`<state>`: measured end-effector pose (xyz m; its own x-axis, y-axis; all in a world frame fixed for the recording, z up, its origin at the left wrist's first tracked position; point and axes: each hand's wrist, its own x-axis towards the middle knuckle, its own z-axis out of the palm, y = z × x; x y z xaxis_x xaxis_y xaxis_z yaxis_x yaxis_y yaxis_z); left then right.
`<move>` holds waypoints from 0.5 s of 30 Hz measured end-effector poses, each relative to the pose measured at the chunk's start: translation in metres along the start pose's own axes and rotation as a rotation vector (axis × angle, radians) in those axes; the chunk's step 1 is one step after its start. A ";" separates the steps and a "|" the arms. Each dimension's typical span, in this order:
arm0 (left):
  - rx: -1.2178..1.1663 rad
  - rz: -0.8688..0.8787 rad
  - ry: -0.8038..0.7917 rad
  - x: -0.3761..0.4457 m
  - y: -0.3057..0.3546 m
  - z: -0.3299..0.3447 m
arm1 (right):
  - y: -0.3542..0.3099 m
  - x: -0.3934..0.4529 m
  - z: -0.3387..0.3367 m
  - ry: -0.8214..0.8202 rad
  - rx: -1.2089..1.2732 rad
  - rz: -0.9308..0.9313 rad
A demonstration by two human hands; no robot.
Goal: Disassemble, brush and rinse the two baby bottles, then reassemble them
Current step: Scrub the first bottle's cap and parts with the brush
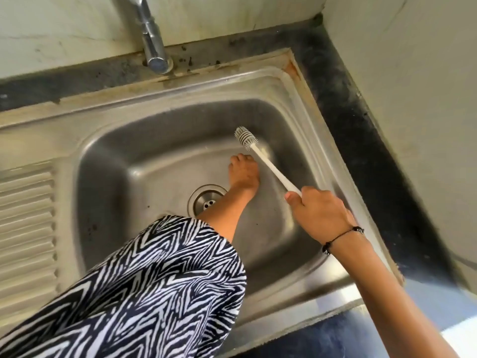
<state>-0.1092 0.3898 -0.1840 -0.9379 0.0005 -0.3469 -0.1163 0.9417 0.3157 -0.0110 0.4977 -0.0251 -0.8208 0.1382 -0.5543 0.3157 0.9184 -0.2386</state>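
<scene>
My right hand [320, 213] grips the lower end of a white bottle brush [268, 164]. The brush points up and left over the steel sink [180, 107], its grey bristle head in the air above the basin. My left hand [244, 174], in a zebra-print sleeve, reaches down to the far part of the basin floor, just left of the brush handle. Its fingertips are bent downward and hidden. A small pale thing [265, 151] shows past the fingers, too blurred to name. No baby bottle is in view.
A chrome tap [152, 47] stands over the sink's back rim. The drain [206, 198] lies near the basin's middle, beside my left forearm. A ribbed drainboard [25, 215] runs off to the left. A dark counter strip [348, 99] and a wall close in the right side.
</scene>
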 end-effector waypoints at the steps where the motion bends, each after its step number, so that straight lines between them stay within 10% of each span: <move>1: -0.111 -0.030 -0.004 0.000 0.000 -0.005 | 0.002 -0.002 0.000 0.004 0.008 -0.004; 7: -1.753 -0.634 -0.201 -0.027 -0.022 -0.072 | 0.010 -0.029 0.009 0.024 0.005 -0.118; 15: -2.148 -0.630 0.040 -0.091 -0.077 -0.149 | -0.022 -0.072 0.017 0.095 -0.150 -0.330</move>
<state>-0.0639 0.2673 -0.0452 -0.6500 -0.0917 -0.7544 -0.3578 -0.8389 0.4103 0.0495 0.4613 0.0068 -0.9093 -0.1473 -0.3892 -0.0410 0.9624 -0.2684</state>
